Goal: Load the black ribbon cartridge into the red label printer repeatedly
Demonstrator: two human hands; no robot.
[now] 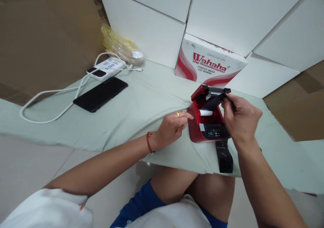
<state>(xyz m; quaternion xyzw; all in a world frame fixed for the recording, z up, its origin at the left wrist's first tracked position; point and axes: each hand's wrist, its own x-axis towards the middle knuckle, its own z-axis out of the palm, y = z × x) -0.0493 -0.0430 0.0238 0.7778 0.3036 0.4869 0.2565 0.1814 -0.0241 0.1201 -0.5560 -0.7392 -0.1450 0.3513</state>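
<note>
A red portable printer (207, 133) sits on the cloth with its hinged lid (202, 93) raised, and a white paper roll (206, 112) lies inside. My right hand (240, 120) pinches a black strip (215, 101) above the open compartment. The strip's far end reaches down towards the roll. My left hand (172, 128), with a gold ring and a red wrist cord, rests beside the printer's left side, its curled fingers at the red casing. A black rectangular object (224, 156) lies on the cloth just below the printer.
A pale green cloth (126, 120) covers the surface. On it lie a black phone (100, 94), a white power bank (106, 68) and a white cable (50, 104). Behind stand a Wahaha carton (209, 64), a yellow plastic bag (118, 44) and white panels (146, 22).
</note>
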